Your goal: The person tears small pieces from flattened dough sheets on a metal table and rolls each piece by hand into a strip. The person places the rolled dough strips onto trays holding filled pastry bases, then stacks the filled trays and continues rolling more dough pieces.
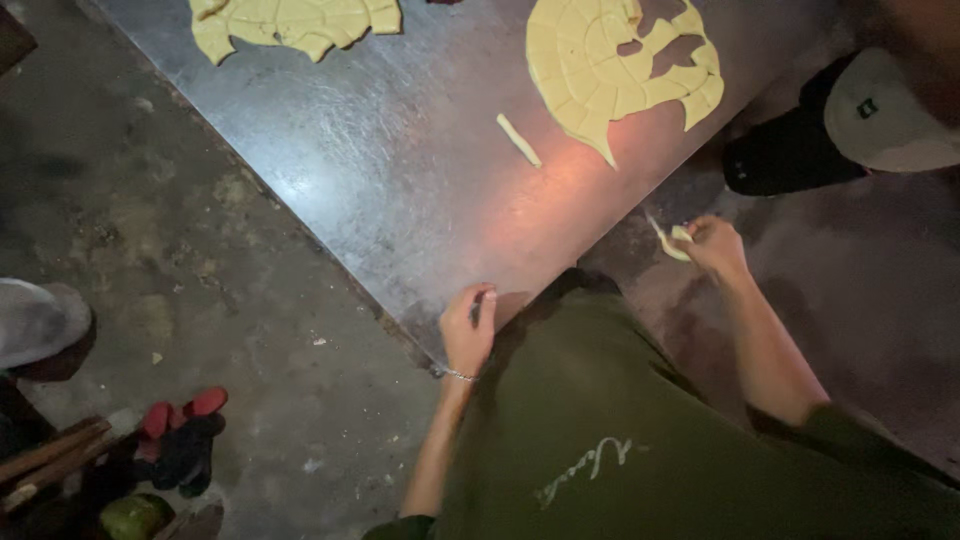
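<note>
Two hands at work: left hand [468, 330] curls on the steel table [400, 170] corner; right hand [712, 243] pinches a dough strip [672, 240] off the edge, where it could drop to the floor.

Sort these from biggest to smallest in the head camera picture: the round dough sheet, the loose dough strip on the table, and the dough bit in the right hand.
1. Round dough sheet
2. Loose dough strip and dough bit look alike; unsure.

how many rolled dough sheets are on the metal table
2: one dough sheet at the top left edge, partly cropped, and another dough sheet at the top right. More may lie beyond the frame.
</note>
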`<state>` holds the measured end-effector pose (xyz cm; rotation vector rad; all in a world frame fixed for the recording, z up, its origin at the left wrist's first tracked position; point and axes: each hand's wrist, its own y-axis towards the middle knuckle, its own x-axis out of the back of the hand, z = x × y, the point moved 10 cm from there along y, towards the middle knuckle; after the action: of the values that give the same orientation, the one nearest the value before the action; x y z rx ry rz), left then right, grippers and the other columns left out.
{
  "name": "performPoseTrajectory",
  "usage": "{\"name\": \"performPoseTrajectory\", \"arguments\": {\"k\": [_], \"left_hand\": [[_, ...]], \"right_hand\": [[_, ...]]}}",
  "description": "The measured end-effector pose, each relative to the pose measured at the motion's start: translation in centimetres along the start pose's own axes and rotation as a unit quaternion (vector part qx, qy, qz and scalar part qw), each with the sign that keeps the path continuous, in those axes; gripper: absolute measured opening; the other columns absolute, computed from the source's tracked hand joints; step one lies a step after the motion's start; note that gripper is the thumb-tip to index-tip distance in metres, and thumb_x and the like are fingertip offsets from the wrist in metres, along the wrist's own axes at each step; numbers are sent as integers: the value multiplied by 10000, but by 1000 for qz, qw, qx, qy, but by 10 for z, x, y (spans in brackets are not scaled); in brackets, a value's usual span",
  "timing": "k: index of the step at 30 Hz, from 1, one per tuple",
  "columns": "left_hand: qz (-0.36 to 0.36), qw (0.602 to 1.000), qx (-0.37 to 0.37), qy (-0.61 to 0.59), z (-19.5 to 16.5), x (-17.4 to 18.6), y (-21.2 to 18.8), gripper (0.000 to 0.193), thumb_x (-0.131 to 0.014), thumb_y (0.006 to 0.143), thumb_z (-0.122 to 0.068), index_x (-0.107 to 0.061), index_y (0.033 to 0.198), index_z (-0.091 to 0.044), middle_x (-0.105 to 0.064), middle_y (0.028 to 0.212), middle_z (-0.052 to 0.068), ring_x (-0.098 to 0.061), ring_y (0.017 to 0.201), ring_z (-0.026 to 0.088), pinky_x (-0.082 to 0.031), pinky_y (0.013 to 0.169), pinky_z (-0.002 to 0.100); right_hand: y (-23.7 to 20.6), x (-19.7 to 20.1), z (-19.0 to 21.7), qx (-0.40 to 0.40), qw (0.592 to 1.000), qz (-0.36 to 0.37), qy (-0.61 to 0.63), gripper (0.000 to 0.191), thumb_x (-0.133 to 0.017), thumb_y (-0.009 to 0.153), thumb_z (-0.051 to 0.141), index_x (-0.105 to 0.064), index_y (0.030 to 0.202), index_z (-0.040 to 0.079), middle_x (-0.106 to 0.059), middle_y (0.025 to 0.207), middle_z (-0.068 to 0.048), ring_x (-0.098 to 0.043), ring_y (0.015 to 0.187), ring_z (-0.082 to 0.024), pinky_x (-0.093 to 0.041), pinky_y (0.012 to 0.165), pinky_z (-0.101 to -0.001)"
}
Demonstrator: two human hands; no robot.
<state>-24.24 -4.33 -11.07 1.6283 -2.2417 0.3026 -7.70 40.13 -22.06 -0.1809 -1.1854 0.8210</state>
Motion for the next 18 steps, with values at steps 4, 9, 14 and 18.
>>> {"name": "performPoseTrajectory", "arguments": {"k": [4,9,14,18], "left_hand": [[123,989,-59,-64,-6,-48,-4,195,-707,958,-176,-733,1093,-38,-767,1043,139,-752,958,276,-576,856,360],[87,987,-96,-100,-31,-99,40,358,-711,970,-90,-647,1306,15,-721,1203,197,-719,1082,295,-558,924,358],[-57,958,31,-279,-26,-61,92,252,-665,998,-37,-682,1240,28,-751,1113,115,-716,990,161,-588,876,300],[13,941,62,-331,-44,-63,100,198,-655,995,-28,-662,1187,22,-725,1058,63,-697,967,121,-583,847,282]], "right_hand": [[-59,-10,36,142,986,-85,-23,389,-833,808,273,-656,1054,29,-753,1011,-174,-734,904,-286,-573,792,-405],[-126,-61,173,271,953,-14,132,436,-671,964,167,-517,1348,28,-713,1201,-174,-716,1085,-290,-561,907,-382],[-162,-40,273,423,864,78,263,671,-635,920,17,-389,1545,34,-659,1336,-161,-657,1216,-243,-543,975,-337],[-118,-39,293,385,873,176,242,366,-735,993,90,-653,1332,-24,-731,1152,-158,-703,1019,-205,-593,889,-319]]}}
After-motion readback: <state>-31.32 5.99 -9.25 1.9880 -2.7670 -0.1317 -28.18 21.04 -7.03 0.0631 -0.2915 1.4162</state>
